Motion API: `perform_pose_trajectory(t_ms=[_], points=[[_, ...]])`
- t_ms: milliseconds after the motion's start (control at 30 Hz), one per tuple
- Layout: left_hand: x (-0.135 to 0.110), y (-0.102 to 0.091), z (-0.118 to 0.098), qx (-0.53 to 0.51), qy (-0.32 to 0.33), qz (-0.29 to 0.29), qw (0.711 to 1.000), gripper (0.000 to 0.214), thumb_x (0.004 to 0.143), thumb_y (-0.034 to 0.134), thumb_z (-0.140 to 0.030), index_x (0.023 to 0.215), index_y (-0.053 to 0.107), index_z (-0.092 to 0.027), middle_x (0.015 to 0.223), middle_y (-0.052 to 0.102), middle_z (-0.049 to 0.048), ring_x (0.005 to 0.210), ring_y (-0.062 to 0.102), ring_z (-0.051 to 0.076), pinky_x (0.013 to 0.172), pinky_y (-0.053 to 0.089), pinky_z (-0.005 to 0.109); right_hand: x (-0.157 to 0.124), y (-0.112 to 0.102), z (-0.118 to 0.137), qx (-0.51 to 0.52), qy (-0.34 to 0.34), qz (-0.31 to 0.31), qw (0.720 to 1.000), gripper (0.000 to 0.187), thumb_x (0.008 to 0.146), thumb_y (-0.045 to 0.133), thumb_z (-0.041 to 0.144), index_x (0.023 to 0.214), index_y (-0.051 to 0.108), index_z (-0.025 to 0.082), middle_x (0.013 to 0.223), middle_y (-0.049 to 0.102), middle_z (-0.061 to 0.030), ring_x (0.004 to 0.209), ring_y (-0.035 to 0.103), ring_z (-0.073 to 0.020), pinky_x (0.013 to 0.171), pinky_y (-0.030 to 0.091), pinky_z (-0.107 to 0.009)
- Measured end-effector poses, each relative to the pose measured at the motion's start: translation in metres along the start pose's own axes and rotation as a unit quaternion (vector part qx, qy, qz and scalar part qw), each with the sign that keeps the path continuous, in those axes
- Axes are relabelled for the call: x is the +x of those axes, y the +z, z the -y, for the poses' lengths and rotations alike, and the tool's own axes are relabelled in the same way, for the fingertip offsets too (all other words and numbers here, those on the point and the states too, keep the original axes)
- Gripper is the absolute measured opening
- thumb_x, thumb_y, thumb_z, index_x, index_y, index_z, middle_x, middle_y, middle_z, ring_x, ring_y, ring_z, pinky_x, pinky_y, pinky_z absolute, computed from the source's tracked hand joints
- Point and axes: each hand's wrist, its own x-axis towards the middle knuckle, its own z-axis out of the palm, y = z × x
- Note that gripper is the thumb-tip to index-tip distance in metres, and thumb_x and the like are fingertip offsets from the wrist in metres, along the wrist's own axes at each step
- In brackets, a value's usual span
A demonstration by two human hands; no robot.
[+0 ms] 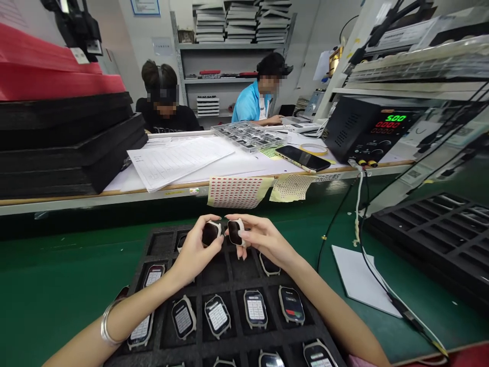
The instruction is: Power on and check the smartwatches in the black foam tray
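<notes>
My left hand (196,250) is closed round a small white-cased watch body with a dark screen (210,233). My right hand (263,237) pinches a second watch body of the same kind (234,232). The two are held side by side, nearly touching, above the far rows of a black foam tray (229,278). Several watch bodies lie in the tray's pockets, some with lit screens, such as one (255,307) in the middle row. A silver bangle (108,321) circles my left wrist.
The tray rests on a green mat (46,285). A white sheet (361,280) and cables lie to the right, with another black tray (439,239) beyond. A raised shelf holds papers (175,160), a phone (303,158), a power supply (367,130) and stacked foam (64,148). Two people sit behind.
</notes>
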Motion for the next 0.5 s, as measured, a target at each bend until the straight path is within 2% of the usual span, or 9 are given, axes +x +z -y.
perform_pose_trajectory(t_ms=[133,267,367,500], points=[[-0.001,0.0,0.001,0.048,0.029,0.042,0.998,0.027,0.081,0.054,-0.016,0.107,0.05,-0.02,0.098,0.06,0.0027,0.091,0.056,0.019,0.083,0.042,0.031,-0.002,-0.002,-0.004,-0.003,0.003,0.0,1.0,0.038,0.081,0.069,0.023,0.118,0.062,0.014,0.081,0.064,-0.0042,0.052,0.064,-0.0135,0.049,0.055,-0.025],[-0.004,0.0,0.003,0.055,0.019,0.066,0.996,0.028,0.082,0.053,-0.017,0.109,0.047,-0.021,0.101,0.062,0.004,0.099,0.057,0.021,0.088,0.041,0.033,-0.003,-0.003,-0.007,0.005,0.022,0.019,1.0,0.038,0.082,0.069,0.025,0.118,0.062,0.014,0.086,0.066,-0.0064,0.054,0.065,-0.014,0.052,0.056,-0.027],[-0.005,0.0,0.003,0.031,0.012,0.068,0.997,0.03,0.083,0.054,-0.019,0.112,0.046,-0.022,0.104,0.062,0.0053,0.103,0.057,0.023,0.088,0.043,0.034,-0.002,-0.005,-0.01,0.012,0.032,0.023,0.999,0.039,0.083,0.068,0.027,0.118,0.061,0.013,0.083,0.066,-0.0062,0.054,0.066,-0.0148,0.052,0.057,-0.027],[-0.005,-0.002,0.007,0.027,0.006,0.057,0.998,0.031,0.082,0.056,-0.019,0.113,0.047,-0.022,0.102,0.063,0.0047,0.101,0.058,0.022,0.088,0.043,0.033,-0.001,-0.007,-0.013,0.023,0.034,0.03,0.999,0.041,0.084,0.066,0.027,0.122,0.058,0.014,0.091,0.066,-0.0085,0.056,0.067,-0.0157,0.05,0.057,-0.027]])
